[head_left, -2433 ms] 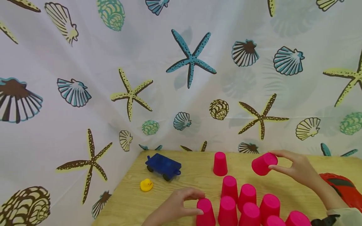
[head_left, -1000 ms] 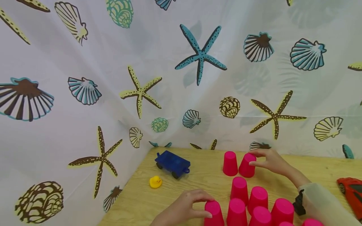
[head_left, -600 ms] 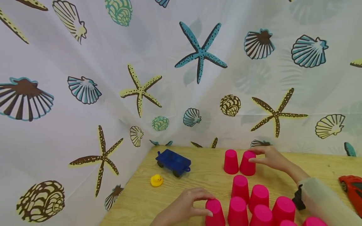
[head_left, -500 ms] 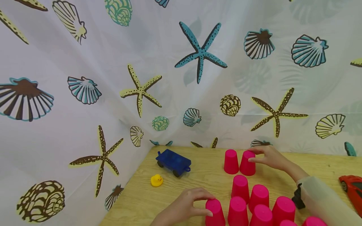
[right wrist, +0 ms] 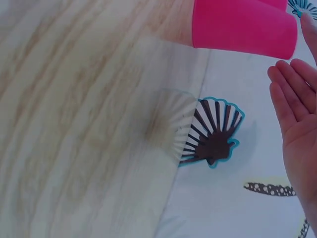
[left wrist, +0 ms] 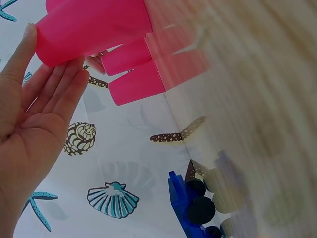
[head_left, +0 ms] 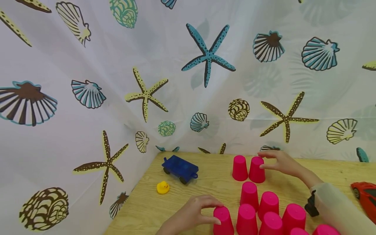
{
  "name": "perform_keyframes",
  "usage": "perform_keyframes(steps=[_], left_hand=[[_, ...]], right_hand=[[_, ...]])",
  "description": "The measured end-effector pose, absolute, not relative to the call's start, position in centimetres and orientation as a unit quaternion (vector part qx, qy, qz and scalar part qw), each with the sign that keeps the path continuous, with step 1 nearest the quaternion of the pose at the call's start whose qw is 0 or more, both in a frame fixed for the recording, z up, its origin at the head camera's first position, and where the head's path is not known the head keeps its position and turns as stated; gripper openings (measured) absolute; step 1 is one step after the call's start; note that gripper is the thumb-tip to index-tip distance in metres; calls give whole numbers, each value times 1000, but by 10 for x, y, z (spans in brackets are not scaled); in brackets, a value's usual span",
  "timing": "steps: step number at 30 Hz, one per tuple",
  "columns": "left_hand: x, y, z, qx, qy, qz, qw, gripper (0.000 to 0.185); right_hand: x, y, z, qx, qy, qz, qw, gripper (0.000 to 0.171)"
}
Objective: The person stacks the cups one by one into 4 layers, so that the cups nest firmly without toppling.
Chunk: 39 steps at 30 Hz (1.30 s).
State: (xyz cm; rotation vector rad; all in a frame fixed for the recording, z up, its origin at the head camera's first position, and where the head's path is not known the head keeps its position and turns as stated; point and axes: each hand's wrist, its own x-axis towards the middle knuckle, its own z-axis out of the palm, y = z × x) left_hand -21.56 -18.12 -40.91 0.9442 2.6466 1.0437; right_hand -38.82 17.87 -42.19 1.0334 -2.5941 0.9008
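Left hand (head_left: 192, 213) low and near, thumb and fingers curved in a loose arc. Right hand (head_left: 280, 162) reached farther out, fingers straight, palm open, forearm sleeved.

I see smooth, matt pink plastic cups (head_left: 257, 169) on a pale wood-grain table (head_left: 211, 182). The shell-printed curtain (head_left: 117, 81) looks like thin, slightly sheeny cloth. The red toy car (head_left: 365, 197) shines glossy.
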Motion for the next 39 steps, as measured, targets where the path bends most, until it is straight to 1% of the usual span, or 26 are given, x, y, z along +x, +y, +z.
perform_keyframes(steps=[2,7,12,17,23,27,34,39], left_hand=[[-216,-180,-409,316,881,345,75,43],[-218,-178,-408,327,881,333,76,43],[-217,-180,-406,306,887,333,95,41],[-218,-186,-405,287,888,341,115,39],[-222,-190,-403,284,891,336,110,39],[-225,-197,-396,278,891,351,76,40],[-239,-207,-372,294,883,364,-33,39],[-253,-206,-357,305,871,374,-94,40]], right_hand=[[-383,185,-419,350,-878,306,112,53],[-367,208,-410,352,-876,290,159,48],[-349,231,-403,356,-871,268,205,45],[-326,252,-398,353,-868,271,222,45],[-298,274,-397,331,-878,267,221,47],[-278,284,-399,325,-882,261,222,49],[-247,297,-416,333,-875,269,224,53],[-230,305,-428,343,-874,279,203,53]])
